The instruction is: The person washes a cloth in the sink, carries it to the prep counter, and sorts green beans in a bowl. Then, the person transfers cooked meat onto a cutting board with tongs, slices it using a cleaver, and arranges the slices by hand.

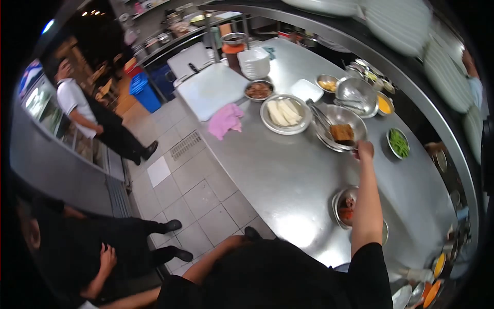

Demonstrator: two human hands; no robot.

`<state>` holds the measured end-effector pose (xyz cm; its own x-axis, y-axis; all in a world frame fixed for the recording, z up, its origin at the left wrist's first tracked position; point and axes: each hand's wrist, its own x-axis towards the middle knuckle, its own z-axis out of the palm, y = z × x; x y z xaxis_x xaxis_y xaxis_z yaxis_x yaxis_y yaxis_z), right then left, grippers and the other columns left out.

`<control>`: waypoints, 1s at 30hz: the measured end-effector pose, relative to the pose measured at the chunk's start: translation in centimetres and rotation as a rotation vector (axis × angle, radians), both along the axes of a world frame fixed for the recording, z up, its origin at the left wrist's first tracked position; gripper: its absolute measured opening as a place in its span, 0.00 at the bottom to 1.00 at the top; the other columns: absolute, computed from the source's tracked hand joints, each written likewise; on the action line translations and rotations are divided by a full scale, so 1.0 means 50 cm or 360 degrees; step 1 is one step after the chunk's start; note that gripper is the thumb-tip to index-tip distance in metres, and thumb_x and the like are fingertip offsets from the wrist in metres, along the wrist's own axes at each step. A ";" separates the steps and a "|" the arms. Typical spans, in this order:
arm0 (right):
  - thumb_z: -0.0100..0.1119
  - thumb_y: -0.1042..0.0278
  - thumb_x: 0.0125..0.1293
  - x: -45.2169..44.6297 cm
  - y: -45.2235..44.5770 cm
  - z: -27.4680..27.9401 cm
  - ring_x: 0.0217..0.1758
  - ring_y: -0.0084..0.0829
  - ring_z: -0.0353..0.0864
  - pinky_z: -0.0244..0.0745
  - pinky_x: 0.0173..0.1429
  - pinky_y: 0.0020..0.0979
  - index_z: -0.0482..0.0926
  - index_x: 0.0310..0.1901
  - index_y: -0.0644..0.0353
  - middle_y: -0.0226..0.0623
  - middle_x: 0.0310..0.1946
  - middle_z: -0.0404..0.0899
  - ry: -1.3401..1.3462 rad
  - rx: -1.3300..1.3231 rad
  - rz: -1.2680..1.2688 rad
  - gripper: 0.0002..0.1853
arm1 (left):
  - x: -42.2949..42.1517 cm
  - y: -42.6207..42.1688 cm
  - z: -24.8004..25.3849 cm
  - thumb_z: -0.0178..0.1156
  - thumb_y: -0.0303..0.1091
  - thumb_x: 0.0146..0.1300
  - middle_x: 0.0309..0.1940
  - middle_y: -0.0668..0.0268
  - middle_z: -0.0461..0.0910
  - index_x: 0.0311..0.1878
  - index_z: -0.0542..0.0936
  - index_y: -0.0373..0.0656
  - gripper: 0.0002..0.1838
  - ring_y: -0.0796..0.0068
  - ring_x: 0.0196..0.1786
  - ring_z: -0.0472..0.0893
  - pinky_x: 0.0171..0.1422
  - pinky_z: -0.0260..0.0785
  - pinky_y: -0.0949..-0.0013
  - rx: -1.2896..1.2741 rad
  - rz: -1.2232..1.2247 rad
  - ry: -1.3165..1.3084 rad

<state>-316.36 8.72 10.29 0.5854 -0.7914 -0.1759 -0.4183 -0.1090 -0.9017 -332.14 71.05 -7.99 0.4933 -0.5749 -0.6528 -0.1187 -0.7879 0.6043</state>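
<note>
My right hand (364, 149) reaches far over the steel counter, its fingers closed at the near rim of a metal bowl (355, 119). Inside that bowl lies a brown, block-shaped piece of food (341, 133), with metal tongs (320, 116) leaning at its left side. Just left stands a round metal dish with pale, long slices (284, 112). Under my right forearm, a smaller metal bowl (337, 207) holds something red. My left hand (237, 241) is low beside my dark clothing near the counter's edge; its fingers are hidden.
On the steel counter (257, 159) are a pink cloth (225, 121), a white cutting board (213, 92), a bowl of brown pieces (259, 90) and a bowl of green vegetables (398, 143). Plates stand on the overhead shelf (329, 23). Two people, one in white (77, 103), stand at left.
</note>
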 end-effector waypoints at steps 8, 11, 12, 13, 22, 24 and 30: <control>0.54 0.61 0.64 -0.001 -0.002 0.025 0.20 0.40 0.84 0.86 0.23 0.36 0.76 0.44 0.73 0.47 0.31 0.82 -0.0318 0.0056 -0.0091 0.19 | -0.063 0.148 -0.206 0.51 0.64 0.70 0.55 0.54 0.83 0.61 0.79 0.43 0.34 0.52 0.60 0.81 0.65 0.71 0.53 -0.0026 0.0205 0.0103; 0.56 0.64 0.66 -0.017 0.043 0.064 0.26 0.33 0.83 0.86 0.26 0.33 0.75 0.43 0.65 0.41 0.35 0.81 -0.0693 0.0154 -0.0115 0.12 | -0.049 0.237 -0.308 0.52 0.64 0.69 0.55 0.54 0.84 0.62 0.79 0.44 0.34 0.52 0.60 0.81 0.65 0.71 0.53 -0.0055 0.0341 0.0033; 0.56 0.64 0.66 -0.021 0.073 0.084 0.26 0.33 0.83 0.86 0.26 0.33 0.75 0.43 0.65 0.41 0.35 0.81 -0.0684 0.0145 -0.0121 0.12 | -0.026 0.283 -0.327 0.53 0.65 0.68 0.55 0.55 0.84 0.61 0.80 0.44 0.34 0.52 0.61 0.81 0.65 0.71 0.52 0.0056 0.0150 0.0030; 0.56 0.65 0.66 -0.022 0.105 0.102 0.28 0.31 0.83 0.85 0.27 0.32 0.76 0.43 0.63 0.39 0.35 0.81 -0.0689 0.0149 -0.0092 0.10 | -0.002 0.303 -0.316 0.54 0.65 0.67 0.55 0.55 0.84 0.60 0.81 0.44 0.34 0.52 0.61 0.80 0.65 0.71 0.52 0.0164 -0.0042 0.0023; 0.63 0.68 0.67 0.036 0.551 0.033 0.35 0.22 0.78 0.71 0.34 0.27 0.79 0.48 0.63 0.31 0.36 0.82 -0.0806 0.0609 0.0046 0.11 | 0.386 0.343 -0.224 0.54 0.61 0.69 0.52 0.50 0.84 0.50 0.86 0.39 0.31 0.46 0.57 0.82 0.61 0.73 0.48 0.0581 -0.0410 -0.0105; 0.63 0.68 0.67 0.051 0.653 0.025 0.33 0.22 0.78 0.71 0.34 0.26 0.79 0.47 0.64 0.31 0.35 0.82 -0.0716 0.0613 -0.0089 0.12 | 0.491 0.365 -0.253 0.53 0.59 0.70 0.51 0.50 0.84 0.49 0.86 0.40 0.29 0.46 0.55 0.82 0.60 0.73 0.47 0.0563 -0.0378 -0.0252; 0.59 0.68 0.68 0.081 0.811 0.048 0.29 0.22 0.74 0.70 0.32 0.27 0.78 0.44 0.65 0.30 0.31 0.79 -0.0346 0.0501 -0.0004 0.10 | 0.798 0.344 -0.117 0.50 0.51 0.74 0.36 0.58 0.85 0.48 0.84 0.39 0.23 0.61 0.33 0.84 0.38 0.75 0.59 -0.0074 0.0868 -0.0738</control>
